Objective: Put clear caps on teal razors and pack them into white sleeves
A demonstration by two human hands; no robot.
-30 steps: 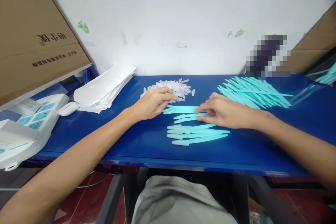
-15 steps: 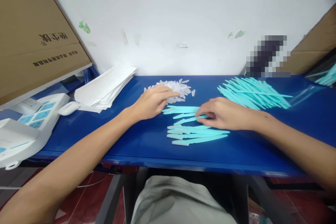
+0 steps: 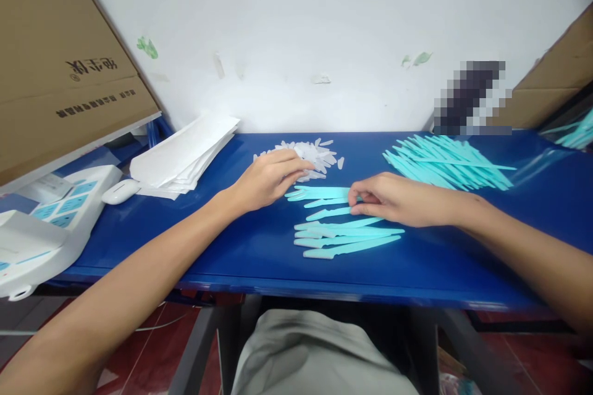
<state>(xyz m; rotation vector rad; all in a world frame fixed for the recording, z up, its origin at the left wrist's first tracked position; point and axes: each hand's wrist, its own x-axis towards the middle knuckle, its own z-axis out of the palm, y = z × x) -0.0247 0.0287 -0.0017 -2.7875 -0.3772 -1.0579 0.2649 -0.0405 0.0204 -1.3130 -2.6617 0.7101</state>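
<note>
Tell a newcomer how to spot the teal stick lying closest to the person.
On the blue table, find the right hand. Just in front of it, on the person's side, lies a small fan of teal sticks. Choose the teal stick nearest the table's front edge; its left tip starts farther right than its neighbours'.

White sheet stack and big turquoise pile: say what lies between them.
In the head view, a heap of small whitish pieces lies between the stack and the pile, partly hidden by the left hand, with one loose piece on its right.
</note>
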